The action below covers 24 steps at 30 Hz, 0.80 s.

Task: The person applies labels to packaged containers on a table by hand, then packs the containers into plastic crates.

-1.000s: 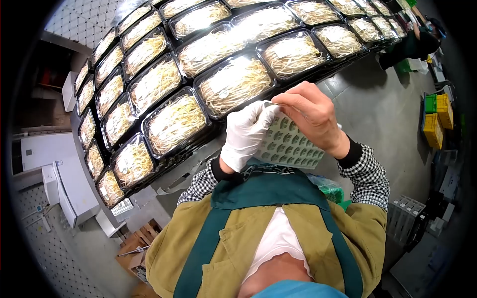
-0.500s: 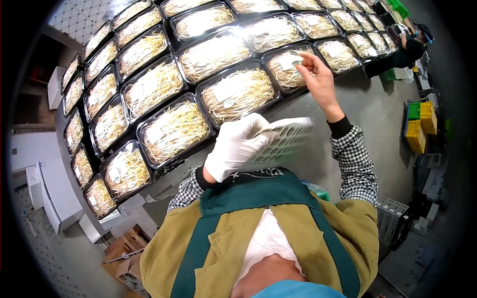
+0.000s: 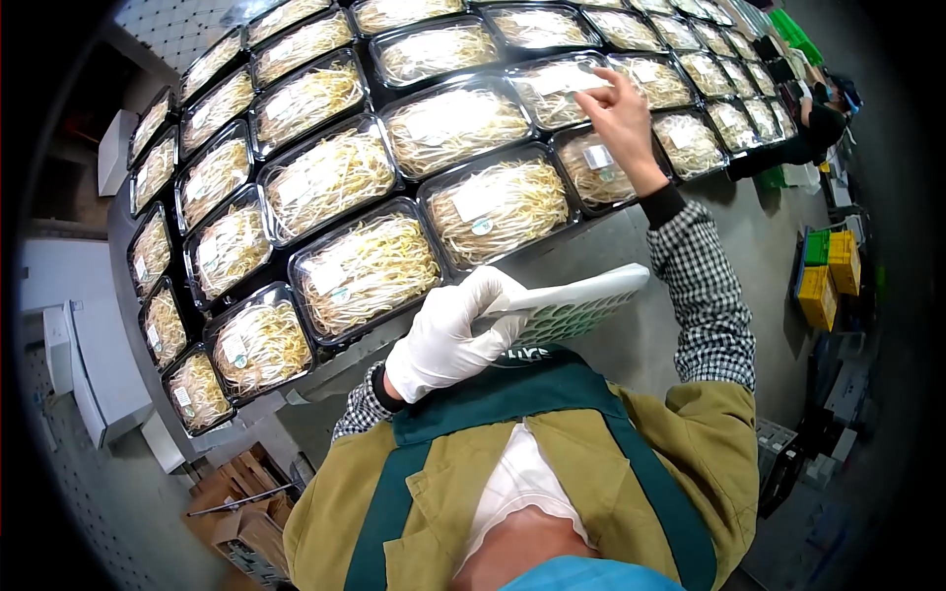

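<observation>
In the head view, my left hand [image 3: 455, 333], in a white glove, grips a stack of sticker sheets [image 3: 581, 295] in front of my apron. Rows of round shapes mark the sheets' underside. My bare right hand [image 3: 623, 123] is held over a bean sprout tray [image 3: 554, 87] in the second row, thumb and forefinger curled towards each other. Whatever may be between those fingertips is too small to make out. Nearer me, another bean sprout tray [image 3: 503, 202] carries a white label and a small round green sticker [image 3: 481, 227].
Several rows of lidded black trays cover the metal table [image 3: 581, 236]. Further right, a person in dark clothes [image 3: 813, 133] is at the table's far end. Yellow crates [image 3: 818, 295] stand on the floor at right, and cardboard boxes [image 3: 246, 537] at lower left.
My right hand has moved from a front-row tray to one behind it. The small green sticker seen at its fingertips earlier is no longer distinguishable. The sheets have tilted flatter, and the view has shifted slightly.
</observation>
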Each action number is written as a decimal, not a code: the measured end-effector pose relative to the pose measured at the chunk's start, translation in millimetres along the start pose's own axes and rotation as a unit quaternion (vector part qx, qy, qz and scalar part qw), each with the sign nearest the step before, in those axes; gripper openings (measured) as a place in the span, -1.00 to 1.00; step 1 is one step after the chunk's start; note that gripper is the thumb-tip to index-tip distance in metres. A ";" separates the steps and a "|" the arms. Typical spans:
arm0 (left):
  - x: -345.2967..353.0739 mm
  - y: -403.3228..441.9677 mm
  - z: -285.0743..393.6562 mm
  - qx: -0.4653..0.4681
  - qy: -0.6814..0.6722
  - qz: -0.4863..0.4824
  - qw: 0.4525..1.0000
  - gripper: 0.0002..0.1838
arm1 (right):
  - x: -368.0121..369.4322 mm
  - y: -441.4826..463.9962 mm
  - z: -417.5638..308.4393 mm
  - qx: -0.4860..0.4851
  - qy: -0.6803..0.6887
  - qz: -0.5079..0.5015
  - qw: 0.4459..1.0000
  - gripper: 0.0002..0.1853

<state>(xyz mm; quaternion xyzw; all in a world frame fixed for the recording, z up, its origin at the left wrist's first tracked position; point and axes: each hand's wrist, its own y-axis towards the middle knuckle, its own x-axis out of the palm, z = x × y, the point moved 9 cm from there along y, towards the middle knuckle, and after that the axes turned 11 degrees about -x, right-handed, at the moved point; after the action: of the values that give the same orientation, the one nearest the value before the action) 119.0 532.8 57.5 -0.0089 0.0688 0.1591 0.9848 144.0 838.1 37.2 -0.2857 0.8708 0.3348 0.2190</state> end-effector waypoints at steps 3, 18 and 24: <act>-14.1 -7.7 -0.4 -0.004 -0.006 0.025 1.000 -0.86 | 30.4 10.8 -21.3 -0.201 -0.266 -0.027 0.943 -0.57; -54.0 -26.3 -14.6 -0.022 -0.192 0.200 0.961 -0.67 | 77.5 136.7 44.4 -0.110 -0.273 -0.042 0.955 -0.62; -53.5 -28.5 -19.1 0.018 -0.292 0.362 0.885 -0.68 | 49.0 130.9 23.5 -0.214 -0.053 -0.087 0.972 -0.83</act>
<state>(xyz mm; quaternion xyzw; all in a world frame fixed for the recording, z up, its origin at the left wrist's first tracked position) 75.1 488.3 45.8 0.0812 -0.2209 0.4986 0.8343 27.8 917.8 53.1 -0.3823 0.7382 0.5074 0.2269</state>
